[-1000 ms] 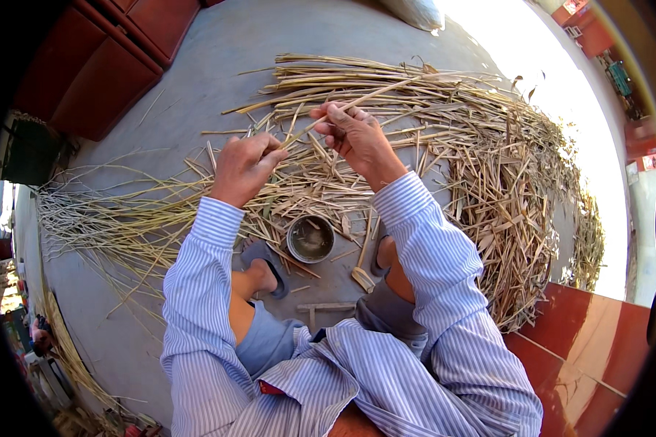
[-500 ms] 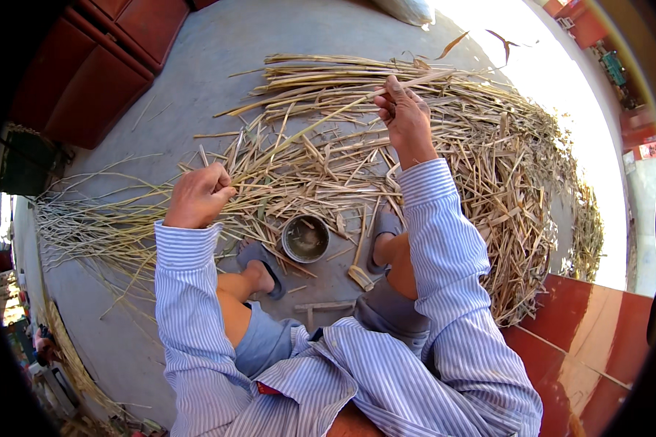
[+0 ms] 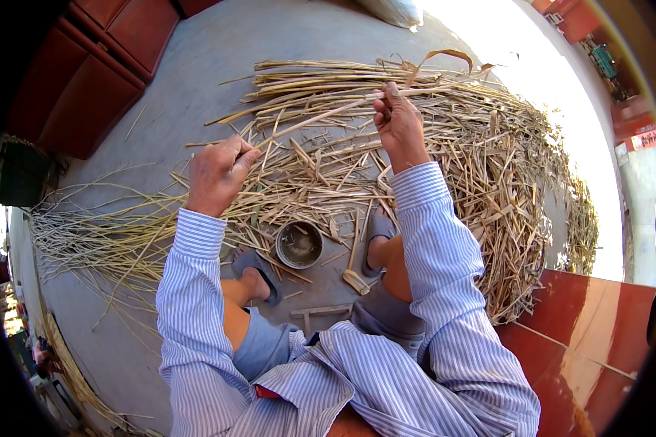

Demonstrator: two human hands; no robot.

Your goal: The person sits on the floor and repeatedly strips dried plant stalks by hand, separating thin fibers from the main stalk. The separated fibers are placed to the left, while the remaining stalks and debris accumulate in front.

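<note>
A pale, thin dry stalk [image 3: 315, 124] stretches slantwise between my hands. My left hand [image 3: 222, 175] pinches its lower left part between thumb and fingers. Farther up and to the right, my right hand [image 3: 401, 130] is closed on the same stalk, thumb against the fingertips. A curled brown leaf [image 3: 450, 54] rises past my right hand; whether it joins the stalk is unclear. Beneath my hands lie loose dry husks and bits of stalk [image 3: 328, 167]. Behind them is a bundle of long yellowish stalks [image 3: 306, 79].
Between my sandalled feet stands a round metal bowl [image 3: 299, 266] with liquid in it. Thin stalks [image 3: 102, 237] fan out at the left; a heap of dry husks [image 3: 503, 218] lies at the right. Red-brown cabinets [image 3: 87, 87] stand far left, red panels [image 3: 561, 306] near right.
My left hand has moved up and right along the stalk, closer to my right hand. My right hand has stayed nearly in place. The brown leaf now stands more curled.
</note>
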